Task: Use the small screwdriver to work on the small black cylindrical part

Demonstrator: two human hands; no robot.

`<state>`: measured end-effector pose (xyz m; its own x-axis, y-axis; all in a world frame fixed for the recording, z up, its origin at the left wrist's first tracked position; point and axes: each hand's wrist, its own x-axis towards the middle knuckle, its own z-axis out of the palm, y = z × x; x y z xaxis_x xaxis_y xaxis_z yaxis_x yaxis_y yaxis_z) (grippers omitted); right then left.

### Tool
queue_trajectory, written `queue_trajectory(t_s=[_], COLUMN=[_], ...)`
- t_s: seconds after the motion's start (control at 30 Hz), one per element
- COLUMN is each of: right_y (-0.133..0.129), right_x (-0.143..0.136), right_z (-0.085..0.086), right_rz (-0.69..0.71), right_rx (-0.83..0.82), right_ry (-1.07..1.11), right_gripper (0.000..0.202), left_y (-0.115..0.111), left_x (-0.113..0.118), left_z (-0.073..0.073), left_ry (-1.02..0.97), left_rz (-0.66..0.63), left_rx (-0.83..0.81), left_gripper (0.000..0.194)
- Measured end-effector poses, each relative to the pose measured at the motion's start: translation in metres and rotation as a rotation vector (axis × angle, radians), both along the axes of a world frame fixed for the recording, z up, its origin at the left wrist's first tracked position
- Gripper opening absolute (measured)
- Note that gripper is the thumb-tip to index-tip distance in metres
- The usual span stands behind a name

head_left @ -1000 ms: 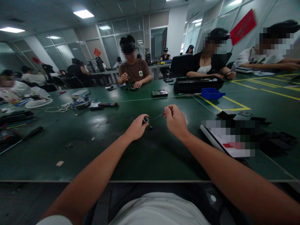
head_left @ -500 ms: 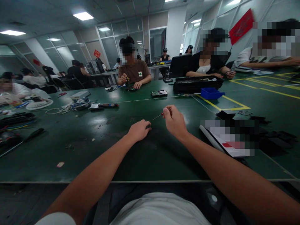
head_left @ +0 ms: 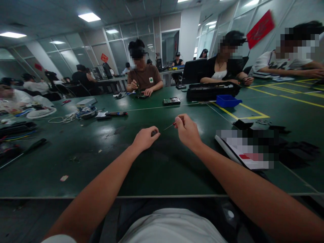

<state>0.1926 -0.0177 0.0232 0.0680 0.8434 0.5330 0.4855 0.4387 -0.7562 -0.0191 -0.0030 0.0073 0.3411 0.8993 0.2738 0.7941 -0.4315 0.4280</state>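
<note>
My right hand [head_left: 187,132] is closed around the red handle of a small screwdriver [head_left: 170,126], its thin shaft pointing left and down toward my other hand. Over the green table [head_left: 162,175], my left hand [head_left: 146,137] has its fingers curled around a small dark rounded piece [head_left: 154,133]. Most of that piece is hidden, so its kind cannot be made out. A short gap lies between the screwdriver tip and the fingers of my left hand.
Beyond my hands lie a hard drive [head_left: 171,101], a long black housing [head_left: 213,91] and a blue bin [head_left: 228,101]. A white packet [head_left: 238,152] and black scraps lie right; an electric screwdriver [head_left: 116,114], cables and a long screwdriver [head_left: 35,145] left. A co-worker [head_left: 145,77] sits opposite.
My left hand has shifted slightly left, away from the screwdriver tip, and more of the dark piece shows in its fingers. My right hand and the screwdriver have barely moved.
</note>
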Motion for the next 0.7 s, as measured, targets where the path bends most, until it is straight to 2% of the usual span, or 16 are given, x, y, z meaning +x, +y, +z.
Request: queue_trajectory(t_s=[0.13,0.37,0.53,0.7], right_y=[0.000,0.000,0.000,0.001], right_x=[0.001,0.000,0.001,0.001], right_z=[-0.002,-0.002,-0.002,-0.003], right_rz=[0.015,0.027,0.035,0.040], right_rx=[0.001,-0.002,-0.009,-0.020], right_ry=[0.007,0.005,0.007,0.010], right_gripper=[0.028,0.027,0.026,0.027], left_y=[0.008,0.024,0.025,0.025], left_x=[-0.013,-0.033,-0.044,-0.075], left_z=[0.001,0.002,0.019,0.037], left_ry=[-0.303,-0.950,-1.321,-1.508], left_rz=[0.086,0.236,0.349,0.471], left_rx=[-0.053,-0.293,-0.354,-0.370], left_gripper=[0.024,0.032,0.023,0.014])
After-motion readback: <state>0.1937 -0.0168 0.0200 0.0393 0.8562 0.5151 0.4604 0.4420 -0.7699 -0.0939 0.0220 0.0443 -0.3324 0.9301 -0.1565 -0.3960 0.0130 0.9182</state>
